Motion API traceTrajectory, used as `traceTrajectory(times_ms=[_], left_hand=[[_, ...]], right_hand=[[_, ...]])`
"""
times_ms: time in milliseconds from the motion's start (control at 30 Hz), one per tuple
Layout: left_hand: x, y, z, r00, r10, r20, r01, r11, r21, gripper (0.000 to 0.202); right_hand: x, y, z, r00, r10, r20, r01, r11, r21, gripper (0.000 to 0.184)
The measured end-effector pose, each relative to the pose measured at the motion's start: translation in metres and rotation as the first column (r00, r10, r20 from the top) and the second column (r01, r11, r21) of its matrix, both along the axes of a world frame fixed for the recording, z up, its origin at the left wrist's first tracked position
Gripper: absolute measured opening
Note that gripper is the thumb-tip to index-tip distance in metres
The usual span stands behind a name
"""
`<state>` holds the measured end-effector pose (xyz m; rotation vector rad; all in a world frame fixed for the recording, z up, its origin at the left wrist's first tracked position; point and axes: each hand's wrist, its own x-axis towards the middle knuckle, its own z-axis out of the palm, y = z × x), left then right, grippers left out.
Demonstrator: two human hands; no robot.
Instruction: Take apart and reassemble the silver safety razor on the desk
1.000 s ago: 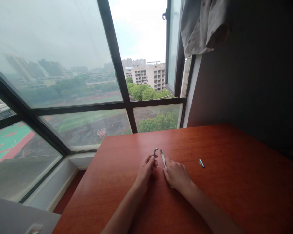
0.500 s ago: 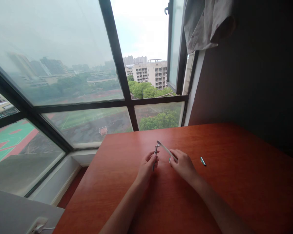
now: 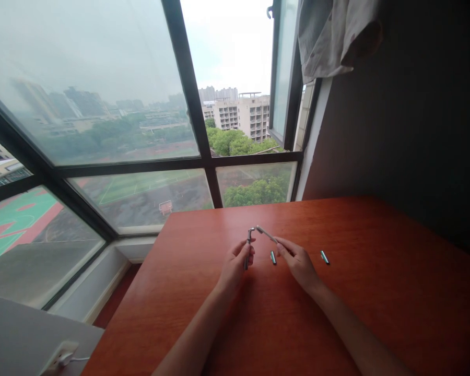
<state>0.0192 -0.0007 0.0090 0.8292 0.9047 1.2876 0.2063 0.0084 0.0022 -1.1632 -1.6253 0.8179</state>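
Observation:
My left hand is closed around a silver razor handle with a bent neck, held nearly upright above the table. In my right hand is a slim pale toothbrush, pinched between thumb and fingers. Its darker head points up and left, close to the razor handle's tip; whether the two touch, I cannot tell. Just left of my right hand, a small green-and-silver razor cartridge lies on the table. A second, similar razor cartridge lies farther right.
A reddish-brown wooden table spreads under both hands. Dark-framed windows border its far and left sides, one pane standing open. Grey cloth hangs at the upper right beside a dark wall. A plug sits in a socket at the lower left.
My right hand has drawn slightly right and changed its hold on the toothbrush, whose head has dropped a little. The cartridge beside it now shows fully. My left hand keeps its grip.

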Motion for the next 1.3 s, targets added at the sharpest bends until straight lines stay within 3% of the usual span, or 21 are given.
traceTrajectory(times_ms=[300, 500, 800, 1100, 1300], left_hand=[[-0.001, 0.001, -0.003, 0.999, -0.043, -0.014, 0.043, 0.999, 0.026, 0.044], [-0.004, 0.002, -0.004, 0.983, -0.016, -0.183, 0.037, 0.993, 0.109, 0.04], [-0.006, -0.003, 0.012, 0.91, 0.07, -0.409, 0.005, 0.984, 0.179, 0.039], [-0.013, 0.0, 0.015, 0.867, 0.161, -0.472, -0.055, 0.972, 0.23, 0.032], [-0.012, -0.004, 0.021, 0.839, 0.139, -0.527, 0.003, 0.965, 0.261, 0.033]], right_hand=[[-0.002, 0.0, -0.008, 0.998, -0.004, -0.059, 0.002, 1.0, -0.024, 0.042], [0.0, -0.001, -0.006, 0.997, 0.026, -0.076, -0.027, 0.999, -0.018, 0.042], [0.006, 0.001, 0.001, 0.999, -0.041, -0.001, 0.041, 0.999, 0.02, 0.034], [0.012, -0.001, 0.008, 0.995, 0.033, 0.093, -0.043, 0.994, 0.101, 0.032], [0.017, 0.001, 0.01, 0.983, -0.028, 0.179, 0.0, 0.988, 0.154, 0.032]])
